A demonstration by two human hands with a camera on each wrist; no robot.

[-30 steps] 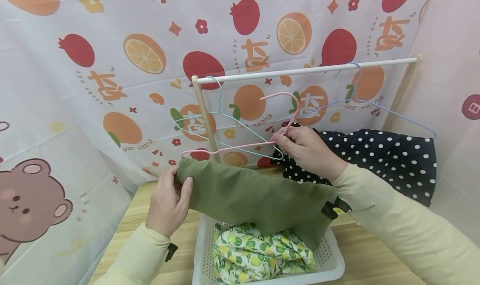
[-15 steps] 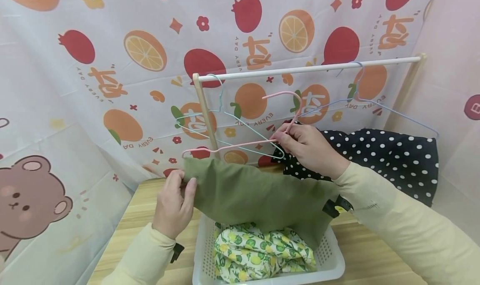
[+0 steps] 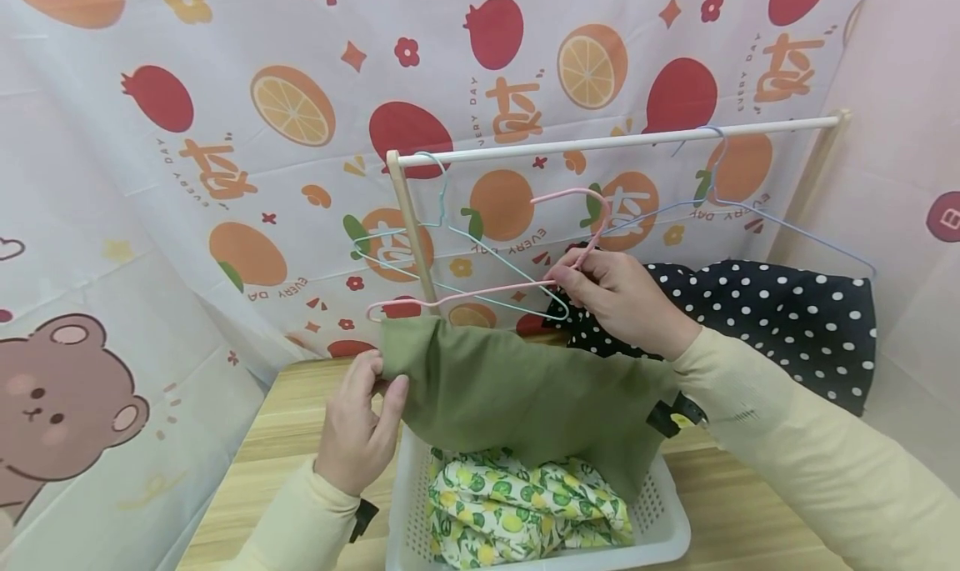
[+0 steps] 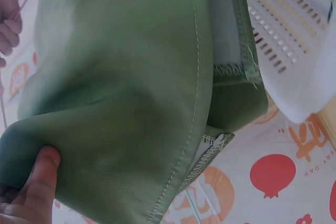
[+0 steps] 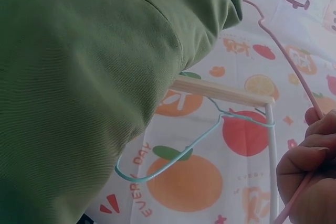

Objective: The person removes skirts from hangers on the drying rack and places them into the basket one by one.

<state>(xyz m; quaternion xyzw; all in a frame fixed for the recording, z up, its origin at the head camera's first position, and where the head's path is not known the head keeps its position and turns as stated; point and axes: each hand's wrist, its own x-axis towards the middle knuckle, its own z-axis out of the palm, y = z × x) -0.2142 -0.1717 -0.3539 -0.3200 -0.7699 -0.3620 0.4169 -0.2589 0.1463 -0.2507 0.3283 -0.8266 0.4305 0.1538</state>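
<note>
In the head view my right hand (image 3: 622,300) grips a pink clothes hanger (image 3: 487,292) at the base of its hook. My left hand (image 3: 360,425) pinches the left edge of an olive-green garment (image 3: 517,379) between thumb and fingers. The garment spreads just below the hanger, and its lower part hangs over a basket. The hanger's left tip shows bare above the cloth; its right arm is hidden behind my right hand and sleeve. The left wrist view shows my left thumb (image 4: 46,171) on the cloth, beside a stitched hem (image 4: 195,77) and overlocked inner seams.
A white perforated basket (image 3: 401,504) with a lemon-print cloth (image 3: 517,508) stands on the wooden table (image 3: 300,404). Behind, a white rail (image 3: 570,144) bears a mint hanger (image 3: 441,200) and a blue hanger (image 3: 780,221), from which a black polka-dot garment (image 3: 810,329) hangs.
My left hand has moved right and slightly down, drawing the green garment's left edge inward from the hanger's tip. The right hand and pink hanger have shifted only slightly right.
</note>
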